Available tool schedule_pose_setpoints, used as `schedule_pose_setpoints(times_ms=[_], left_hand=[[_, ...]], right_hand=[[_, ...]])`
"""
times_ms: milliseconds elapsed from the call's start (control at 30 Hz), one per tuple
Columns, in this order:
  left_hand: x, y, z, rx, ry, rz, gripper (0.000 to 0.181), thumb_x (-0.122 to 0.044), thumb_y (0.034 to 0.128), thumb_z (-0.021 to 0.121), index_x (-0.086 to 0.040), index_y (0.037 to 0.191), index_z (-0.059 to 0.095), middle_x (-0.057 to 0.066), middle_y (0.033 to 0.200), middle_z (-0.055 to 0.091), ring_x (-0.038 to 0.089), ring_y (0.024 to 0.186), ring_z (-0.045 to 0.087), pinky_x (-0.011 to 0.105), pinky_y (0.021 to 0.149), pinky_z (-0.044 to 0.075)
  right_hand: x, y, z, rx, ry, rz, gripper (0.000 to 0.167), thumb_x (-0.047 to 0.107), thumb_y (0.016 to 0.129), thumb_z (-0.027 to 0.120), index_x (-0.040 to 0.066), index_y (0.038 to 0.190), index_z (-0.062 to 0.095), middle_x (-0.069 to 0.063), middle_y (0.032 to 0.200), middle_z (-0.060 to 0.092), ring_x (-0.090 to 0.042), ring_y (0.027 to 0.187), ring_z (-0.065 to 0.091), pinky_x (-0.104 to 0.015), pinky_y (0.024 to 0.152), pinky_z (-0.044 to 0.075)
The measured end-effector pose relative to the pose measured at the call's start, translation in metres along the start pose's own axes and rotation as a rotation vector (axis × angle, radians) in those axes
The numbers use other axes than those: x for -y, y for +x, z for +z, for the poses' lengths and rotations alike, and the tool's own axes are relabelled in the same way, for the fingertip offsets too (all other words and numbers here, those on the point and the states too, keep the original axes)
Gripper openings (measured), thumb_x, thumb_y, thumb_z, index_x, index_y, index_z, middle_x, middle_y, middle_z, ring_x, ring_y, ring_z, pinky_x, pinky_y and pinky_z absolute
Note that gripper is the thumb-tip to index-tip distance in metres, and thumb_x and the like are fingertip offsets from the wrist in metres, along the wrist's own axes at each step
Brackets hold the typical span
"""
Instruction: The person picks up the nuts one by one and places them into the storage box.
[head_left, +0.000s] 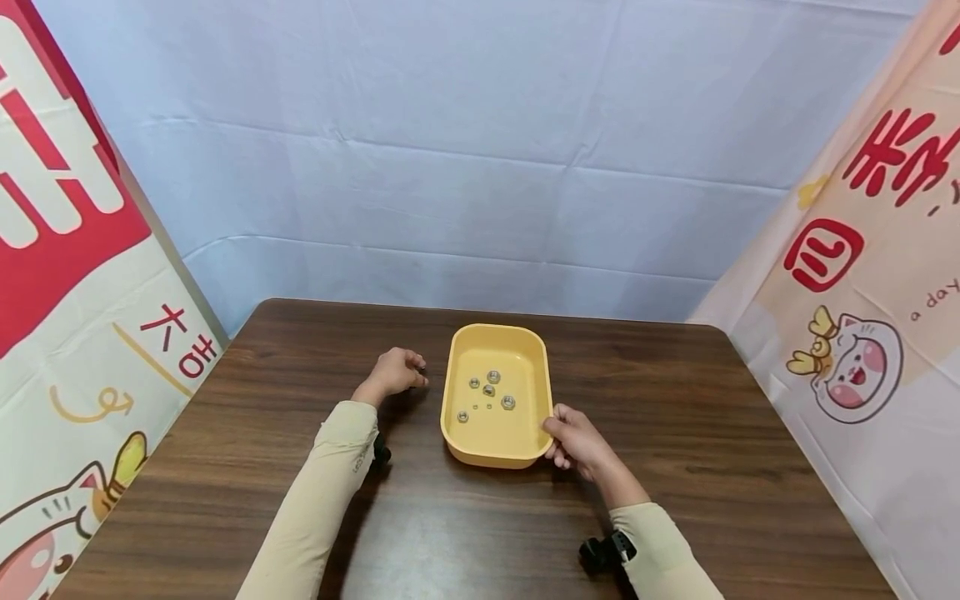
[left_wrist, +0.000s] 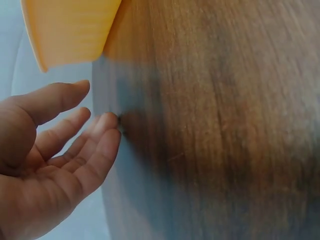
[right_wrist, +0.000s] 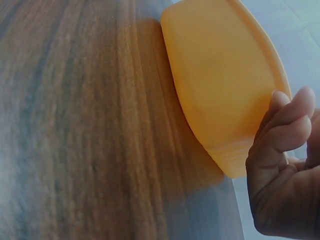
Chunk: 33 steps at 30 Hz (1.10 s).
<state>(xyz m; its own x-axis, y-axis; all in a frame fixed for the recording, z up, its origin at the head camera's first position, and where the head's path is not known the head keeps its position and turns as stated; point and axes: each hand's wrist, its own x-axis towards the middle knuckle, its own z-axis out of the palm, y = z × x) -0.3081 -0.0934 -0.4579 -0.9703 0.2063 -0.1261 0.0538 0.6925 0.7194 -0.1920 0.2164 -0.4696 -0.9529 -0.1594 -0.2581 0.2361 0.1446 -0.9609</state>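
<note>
A yellow plastic tray [head_left: 495, 457] stands on the wooden table, with several metal nuts of different sizes, such as a larger nut [head_left: 508, 402], lying on its floor. My right hand [head_left: 579, 440] pinches the tray's near right rim between thumb and fingers. In the right wrist view the tray's outer wall [right_wrist: 220, 75] fills the top, beside the curled fingers. To the left of the tray, my left hand [head_left: 397, 372] hovers at the table with loosely bent fingers and touches no tray wall. Its thumb and fingers are apart in the left wrist view, holding nothing visible.
The dark brown table [head_left: 300, 350] has rounded far corners. Behind it hangs a pale blue cloth [head_left: 450, 192]. Printed banners stand at the left [head_left: 150, 333] and right [head_left: 847, 333]. Black wrist cameras are strapped to both forearms.
</note>
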Motion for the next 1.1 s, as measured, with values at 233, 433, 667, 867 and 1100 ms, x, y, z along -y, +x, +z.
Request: schedule_pose_setpoints(times_ms=[233,433,667,867,1100], left_hand=[[0.004,0.006,0.004,0.034,-0.032,-0.038,0.039,-0.007,0.0799,0.072,-0.002,0.117,0.062,0.01,0.102,0.063,0.015,0.066,0.058,0.028,0.06,0.049],[0.005,0.011,0.004,0.087,-0.008,-0.037,0.044,-0.011,0.0824,0.07,-0.002,0.123,0.057,0.004,0.068,0.06,0.017,0.063,0.057,0.027,0.059,0.047],[0.007,0.014,0.003,0.096,-0.008,-0.048,0.03,-0.008,0.0818,0.07,0.0,0.11,0.062,0.013,0.092,0.064,0.015,0.065,0.056,0.027,0.06,0.048],[0.009,0.014,0.005,0.067,-0.005,-0.061,0.021,-0.003,0.0797,0.07,-0.001,0.1,0.064,0.014,0.116,0.058,0.016,0.068,0.056,0.027,0.059,0.049],[0.012,0.01,0.005,0.047,-0.047,-0.093,0.014,-0.002,0.0787,0.07,0.0,0.09,0.063,0.008,0.082,0.06,0.017,0.063,0.056,0.028,0.057,0.049]], right_hand=[[0.001,-0.001,0.0,-0.006,0.001,0.004,0.009,0.005,0.088,0.045,0.003,0.081,0.041,-0.006,0.052,0.051,-0.008,0.036,0.042,-0.019,0.034,0.033],[0.002,-0.001,0.0,-0.011,-0.001,0.008,0.008,0.004,0.088,0.045,0.003,0.081,0.041,-0.006,0.052,0.051,-0.007,0.035,0.042,-0.019,0.033,0.033],[0.002,-0.001,-0.001,0.0,0.005,0.006,0.009,0.005,0.089,0.045,0.003,0.081,0.042,-0.005,0.052,0.05,-0.007,0.036,0.042,-0.019,0.034,0.034],[0.001,0.0,-0.002,0.003,0.012,0.007,0.009,0.006,0.089,0.045,0.003,0.082,0.042,-0.005,0.052,0.05,-0.007,0.036,0.042,-0.019,0.034,0.034],[0.002,-0.001,-0.001,0.009,0.009,0.006,0.009,0.005,0.088,0.046,0.003,0.081,0.041,-0.005,0.053,0.051,-0.007,0.036,0.042,-0.019,0.033,0.034]])
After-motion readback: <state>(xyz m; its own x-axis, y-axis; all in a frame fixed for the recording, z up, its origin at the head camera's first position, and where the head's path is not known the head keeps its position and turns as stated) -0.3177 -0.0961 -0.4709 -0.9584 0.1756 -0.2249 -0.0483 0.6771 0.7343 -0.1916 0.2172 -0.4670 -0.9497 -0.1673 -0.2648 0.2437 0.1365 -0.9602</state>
